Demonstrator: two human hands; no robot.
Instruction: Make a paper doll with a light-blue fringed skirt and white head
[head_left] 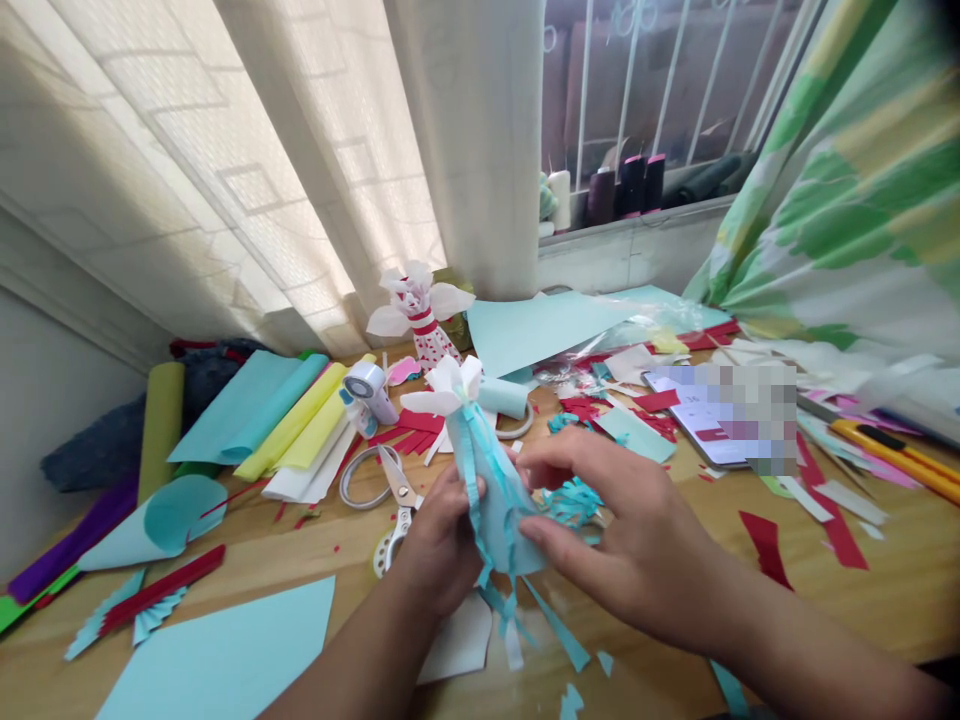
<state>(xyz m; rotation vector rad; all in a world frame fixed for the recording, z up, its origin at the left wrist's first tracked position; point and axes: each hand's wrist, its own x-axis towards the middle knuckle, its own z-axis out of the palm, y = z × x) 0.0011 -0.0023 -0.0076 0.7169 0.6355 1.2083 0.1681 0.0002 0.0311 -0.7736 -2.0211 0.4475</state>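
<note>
A light blue paper cone stands nearly upright between my hands. White petals crown its narrow top, and turquoise crepe streamers run down its sides and hang below it. My left hand is closed around the cone from the left, partly hidden behind it. On the right side, my right hand has its curved index finger and thumb against the cone's wall, with a gap between the two fingers. Beneath the cone lie a white paper piece and blue paper strips.
Scissors, a tape roll and a small white device lie left of the cone. A red-and-white paper figure stands behind. Rightward are a phone, a yellow cutter and scraps. Blue sheets lie front left.
</note>
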